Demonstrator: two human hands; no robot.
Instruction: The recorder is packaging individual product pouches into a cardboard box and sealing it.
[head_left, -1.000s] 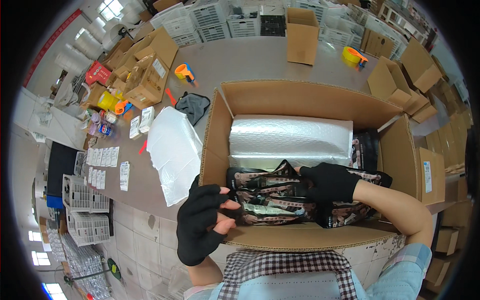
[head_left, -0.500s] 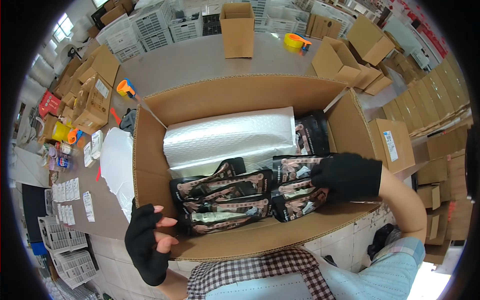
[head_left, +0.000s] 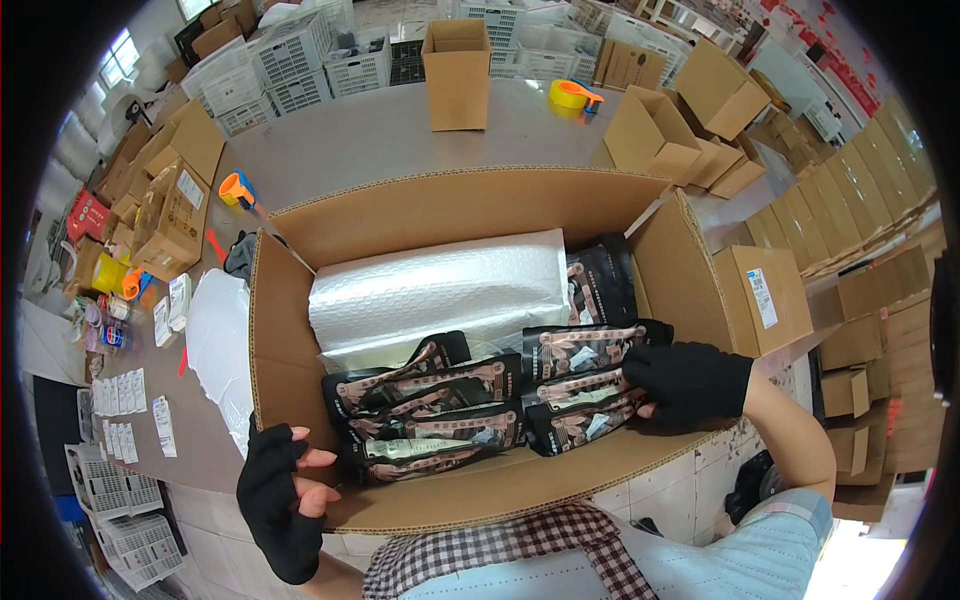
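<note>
An open cardboard box (head_left: pixel 470 200) stands in front of me. Inside it, a silver bubble-wrap roll (head_left: pixel 440 285) lies along the far side. Printed black pouches (head_left: pixel 430 430) lie nearer me in two side-by-side groups, and another black pouch (head_left: pixel 603 280) sits at the roll's right end. My right hand (head_left: pixel 690 385), in a black fingerless glove, curls over the right end of the near right pouch (head_left: pixel 575 420); the glove hides part of this grip. My left hand (head_left: pixel 285 495), gloved alike, hooks its bent fingers over the box's near left corner.
A grey table (head_left: pixel 350 130) carries an upright open carton (head_left: pixel 457 80), an orange-and-yellow tape dispenser (head_left: pixel 575 97), and another tape dispenser (head_left: pixel 237 190). White label slips (head_left: pixel 165 425) and white sheeting (head_left: pixel 222 340) lie left of the box. Cartons (head_left: pixel 765 295) stand at right.
My right hand has slid toward me over the pouches, uncovering the right end of the farther pouch. The whole view has shifted slightly; my left hand keeps its place at the box corner.
</note>
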